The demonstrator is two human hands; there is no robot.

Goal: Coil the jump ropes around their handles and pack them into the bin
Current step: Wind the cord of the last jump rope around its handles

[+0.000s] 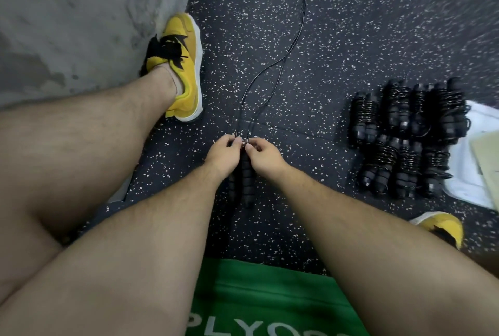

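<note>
Betw. left hand (pixel 223 150) & right hand (pixel 261 152): handles (pixel 247 173), both pinching.

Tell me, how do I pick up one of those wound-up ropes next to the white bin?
Take the wound-up rope at the left end of the near row. Come from above and close your fingers across its middle, over the coils. It lies flat on the floor with its left side free; neighbours crowd its right side.

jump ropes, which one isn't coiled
The jump rope between the left hand and right hand: its cord trails loose; the pile at right is wound.
</note>
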